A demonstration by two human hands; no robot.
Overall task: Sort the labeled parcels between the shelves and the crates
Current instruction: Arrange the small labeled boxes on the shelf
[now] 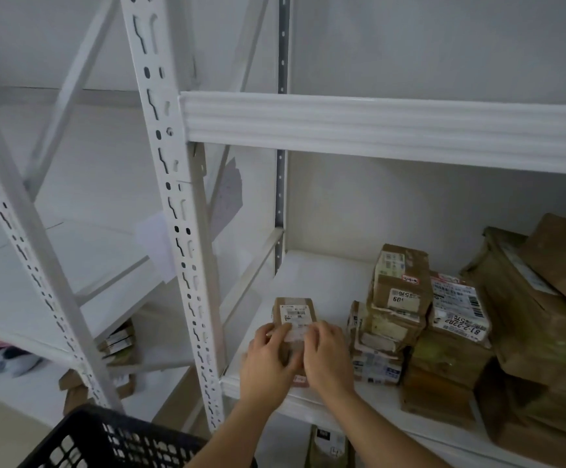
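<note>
Both hands on one small brown parcel (pixel 294 320) at the front left part of the shelf (pixel 312 282). Left hand (pixel 268 359) curled round the near left side of it, right hand (pixel 325 356) curled round the near right side, fingertips over the white label. Parcel flat on the shelf, its near end close to the front edge, another small thing peeking out under it, too hidden to name.

Could slip off the front edge if let go too soon, because so little shelf sits under the near end. Would drop toward the black crate (pixel 112 437) or the floor below.

Just to the right, a leaning stack of parcels (pixel 396 305), with a bigger brown pile (pixel 538 319) past that, at the right end of the shelf. Could tip if bumped by the right hand or by the parcel pushed sideways. Looks wobbly already, with the top boxes not lined up.

Label partly covered by fingers, so easy to read wrong and put in the wrong spot.

Safer pushed further back toward the wall, well clear of the stack.
</note>
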